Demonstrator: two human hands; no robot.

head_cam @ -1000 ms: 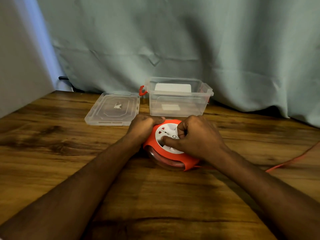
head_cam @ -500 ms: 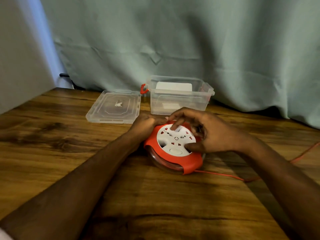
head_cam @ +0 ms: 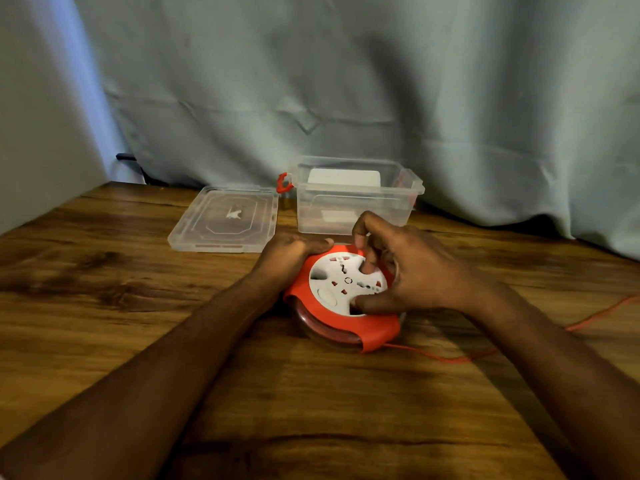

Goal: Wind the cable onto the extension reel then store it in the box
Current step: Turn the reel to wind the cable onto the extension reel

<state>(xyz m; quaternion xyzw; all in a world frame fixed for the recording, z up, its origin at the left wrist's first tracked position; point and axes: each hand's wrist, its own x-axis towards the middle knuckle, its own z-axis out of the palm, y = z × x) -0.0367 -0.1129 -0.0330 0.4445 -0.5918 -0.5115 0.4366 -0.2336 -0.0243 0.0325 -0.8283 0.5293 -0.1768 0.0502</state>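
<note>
Head view is showing your left hand (head_cam: 289, 252) gripping the orange extension reel (head_cam: 343, 301) at its ten o'clock rim, while your right hand (head_cam: 412, 271) is pinching its white hub with curled fingers. Orange cable (head_cam: 450, 357) is trailing toward three o'clock. Clear box (head_cam: 356, 199) is standing open at twelve o'clock, its lid (head_cam: 225, 220) lying beside it.

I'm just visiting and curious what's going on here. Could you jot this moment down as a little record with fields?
Reel: orange and white extension reel on the wooden table
Left hand: grips the reel's far left edge
Right hand: fingers curled into the white centre
Cable: thin orange, partly loose, trailing right
Box: clear, open, behind the reel
Lid: flat, left of the box
</note>
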